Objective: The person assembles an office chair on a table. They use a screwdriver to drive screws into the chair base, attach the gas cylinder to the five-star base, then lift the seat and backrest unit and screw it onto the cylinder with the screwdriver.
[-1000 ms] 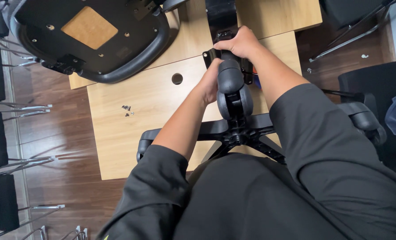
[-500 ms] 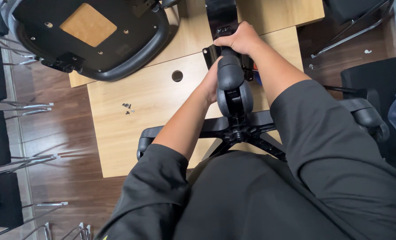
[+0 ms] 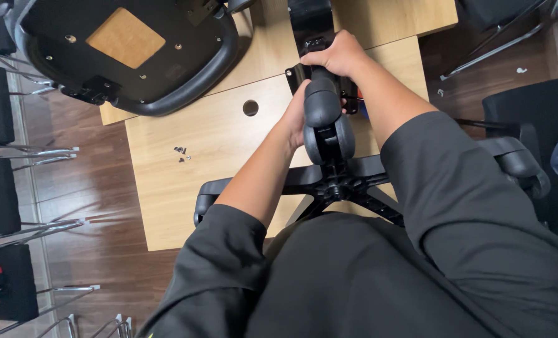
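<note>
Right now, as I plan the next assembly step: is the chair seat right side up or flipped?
Flipped. The chair seat lies on the wooden table with its underside facing up, showing a plywood patch and bolt holes.

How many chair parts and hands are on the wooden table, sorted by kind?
Hands: 2, the left hand and right hand, both at the black wheeled base
Wheeled bases: 1
Upside-down seats: 1
Small piles of screws: 1
Wooden tables: 1
Total: 6
</note>
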